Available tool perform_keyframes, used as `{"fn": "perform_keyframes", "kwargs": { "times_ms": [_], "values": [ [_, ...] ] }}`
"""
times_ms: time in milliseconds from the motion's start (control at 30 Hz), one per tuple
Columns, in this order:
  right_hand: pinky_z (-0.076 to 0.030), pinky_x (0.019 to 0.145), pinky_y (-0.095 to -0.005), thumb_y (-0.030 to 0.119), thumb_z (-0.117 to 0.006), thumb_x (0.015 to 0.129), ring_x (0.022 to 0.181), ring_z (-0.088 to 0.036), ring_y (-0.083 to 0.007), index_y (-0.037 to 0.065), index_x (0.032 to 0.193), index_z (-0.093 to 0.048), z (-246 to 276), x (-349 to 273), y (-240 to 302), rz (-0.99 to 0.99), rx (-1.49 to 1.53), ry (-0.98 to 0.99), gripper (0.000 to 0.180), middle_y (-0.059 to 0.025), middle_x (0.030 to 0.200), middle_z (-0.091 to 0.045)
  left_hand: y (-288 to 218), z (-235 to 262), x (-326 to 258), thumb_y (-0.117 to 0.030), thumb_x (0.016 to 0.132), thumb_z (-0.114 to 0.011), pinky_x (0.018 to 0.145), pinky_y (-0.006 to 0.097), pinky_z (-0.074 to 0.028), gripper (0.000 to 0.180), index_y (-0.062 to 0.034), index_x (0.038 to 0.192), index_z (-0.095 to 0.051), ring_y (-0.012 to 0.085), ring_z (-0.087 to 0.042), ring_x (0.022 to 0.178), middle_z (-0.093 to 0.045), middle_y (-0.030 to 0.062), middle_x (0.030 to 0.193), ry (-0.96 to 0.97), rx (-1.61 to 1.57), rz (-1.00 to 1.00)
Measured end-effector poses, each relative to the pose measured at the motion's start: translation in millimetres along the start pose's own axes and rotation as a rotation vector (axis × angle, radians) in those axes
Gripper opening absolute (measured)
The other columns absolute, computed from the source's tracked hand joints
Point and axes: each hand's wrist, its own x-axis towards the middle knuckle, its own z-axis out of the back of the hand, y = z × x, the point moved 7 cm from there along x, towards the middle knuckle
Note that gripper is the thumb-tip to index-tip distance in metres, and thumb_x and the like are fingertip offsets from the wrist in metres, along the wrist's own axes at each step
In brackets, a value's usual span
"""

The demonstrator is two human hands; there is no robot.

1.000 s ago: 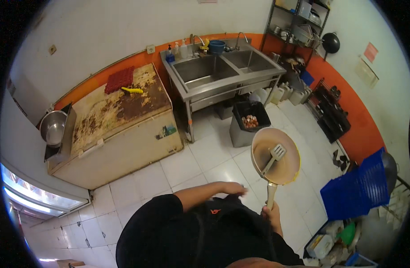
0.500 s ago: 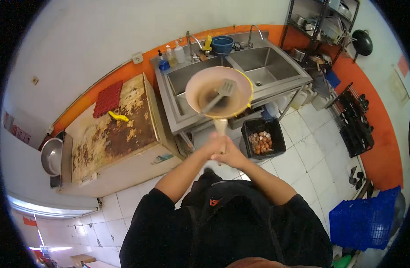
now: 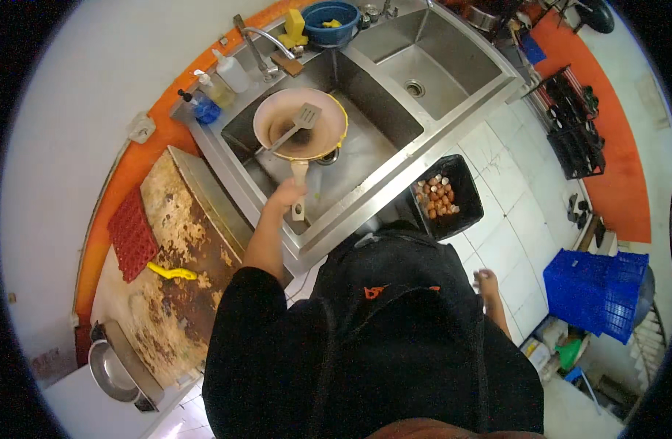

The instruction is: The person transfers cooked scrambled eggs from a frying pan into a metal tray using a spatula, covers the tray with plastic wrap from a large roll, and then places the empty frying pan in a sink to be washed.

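A frying pan point(image 3: 263, 121) with a brown-stained pale inside and a yellow-edged rim is in the left basin of the steel sink point(image 3: 372, 175), below the tap; whether it rests on the bottom I cannot tell. My left hand point(image 3: 287, 194) is closed round its cream handle point(image 3: 299, 171). Inside the pan lies a slotted spatula point(image 3: 306, 115), its handle leaning over the near left rim. My right hand point(image 3: 486, 284) hangs low by my right side, away from the sink, fingers loosely bent and apart, with nothing visible in it.
A black bin point(image 3: 471, 208) holding eggshells point(image 3: 437, 196) stands right of me, under the sink's front edge. Soap bottles point(image 3: 204, 108), a yellow sponge point(image 3: 295, 23) and a blue basin point(image 3: 332, 33) line the back ledge. On the left is a worn brown-topped chest point(image 3: 182, 249) with a red egg tray point(image 3: 133, 238).
I have come closer to the sink. The pan with the spatula has gone from in front of me down into the left basin. My right hand has let go of the handle and dropped to my side.
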Motion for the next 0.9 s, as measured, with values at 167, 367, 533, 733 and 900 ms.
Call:
{"fn": "perform_keyframes", "kwargs": {
  "times_ms": [167,367,533,733,900],
  "values": [
    [-0.047,0.060,-0.0346,0.023,-0.052,0.088,0.066,-0.057,-0.0215,0.001,0.080,-0.059,41,-3,-60,0.567,-0.832,0.172,0.024,-0.0123,0.071,-0.061,35,-39,65,-0.016,0.073,-0.064,0.062,0.034,-0.045,0.024,0.0001,0.089,-0.061,0.0175,-0.055,0.067,-0.059,0.0053,0.079,0.085,-0.100,0.082],
    [-0.046,0.055,-0.0313,0.024,-0.068,0.078,0.063,-0.059,-0.0184,0.001,0.090,-0.061,20,39,80,0.400,-0.751,-0.033,0.026,-0.0113,0.073,-0.062,125,-33,112,-0.025,0.068,-0.066,0.080,0.036,-0.047,0.041,0.0027,0.098,-0.062,0.0270,-0.062,0.090,-0.063,0.0198,0.099,-0.010,0.311,0.403],
    [-0.048,0.058,-0.0296,0.012,-0.065,0.076,0.067,-0.060,-0.0168,-0.002,0.098,-0.057,-60,75,240,0.430,-0.658,0.105,0.027,-0.0109,0.076,-0.062,139,-33,127,-0.022,0.068,-0.062,0.090,0.037,-0.045,0.048,0.0043,0.108,-0.059,0.0315,-0.057,0.106,-0.057,0.0255,0.113,-0.159,0.344,0.498],
    [-0.049,0.071,-0.0345,0.015,-0.063,0.079,0.075,-0.062,-0.0257,-0.001,0.101,-0.057,-284,33,527,1.098,-0.577,0.454,0.028,-0.0160,0.084,-0.063,199,-30,138,-0.032,0.072,-0.056,0.097,0.038,-0.039,0.059,0.0031,0.119,-0.052,0.0340,-0.052,0.112,-0.052,0.0241,0.121,-0.133,0.552,0.409],
    [-0.043,0.090,-0.0355,0.007,-0.061,0.075,0.103,-0.055,-0.0276,0.004,0.117,-0.052,-422,25,644,1.470,-0.391,0.596,0.043,-0.0175,0.109,-0.056,90,-18,107,-0.037,0.075,-0.058,0.101,0.039,-0.033,0.061,-0.0040,0.125,-0.048,0.0341,-0.047,0.116,-0.050,0.0213,0.125,-0.506,0.513,0.398]
  ]
}}
